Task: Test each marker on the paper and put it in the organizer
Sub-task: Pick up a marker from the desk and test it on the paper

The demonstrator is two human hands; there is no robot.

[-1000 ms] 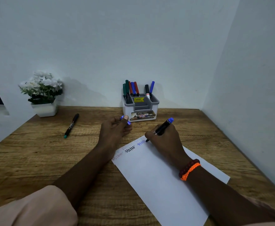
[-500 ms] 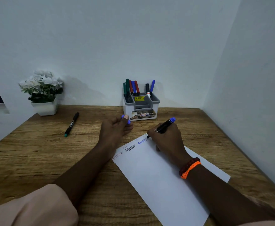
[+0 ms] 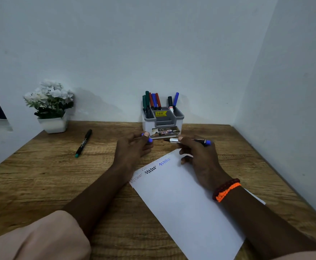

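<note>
My right hand holds an uncapped blue marker level above the table, its silver tip end pointing left toward my left hand. My left hand is closed around the marker's blue cap, a short gap from the tip. The white paper lies under both forearms, with red, black and blue zigzag test marks along its top edge. The grey and white organizer stands at the back against the wall, holding several markers. A black marker with a green end lies on the table to the left.
A white pot of white flowers stands at the back left corner. Walls close the desk at the back and on the right. The wooden table runs from the left edge to the right wall.
My right hand lifted the blue marker off the paper and turned it level, tip toward the cap in my left hand. A blue zigzag now stands finished on the paper.
</note>
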